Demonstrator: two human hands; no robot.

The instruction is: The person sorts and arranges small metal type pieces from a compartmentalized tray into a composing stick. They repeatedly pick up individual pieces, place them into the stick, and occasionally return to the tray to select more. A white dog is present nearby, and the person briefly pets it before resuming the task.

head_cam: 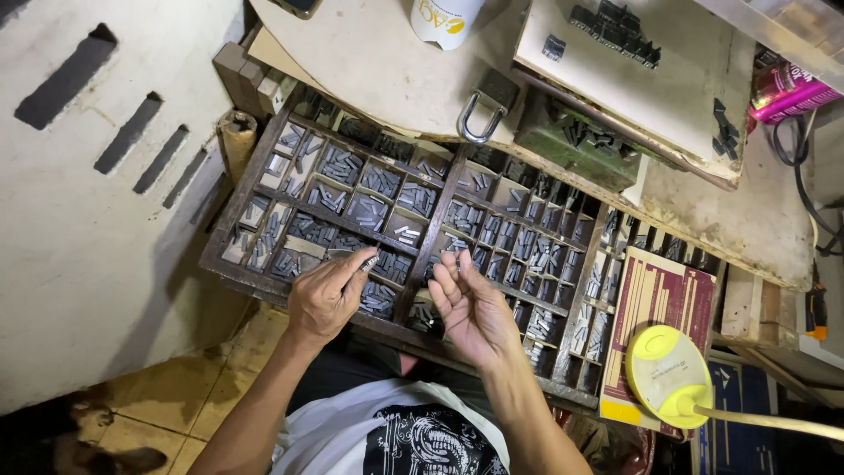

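A dark wooden type case [230, 204] with many small compartments lies in front of me, filled with grey metal type pieces [380, 180]. My left hand [325, 295] hovers over the case's near edge and pinches one small metal type piece [369, 261] between thumb and fingertips. My right hand [470, 308] is just to its right, palm up with fingers curled, and holds a small metal piece [461, 258] at its fingertips. The two hands are a few centimetres apart.
A padlock [486, 105] and a white can [444, 19] sit on the worn board behind the case. A pale slab [668, 88] with dark type blocks lies at the back right. A yellow round lamp head [668, 369] and a striped booklet [655, 303] are at the right.
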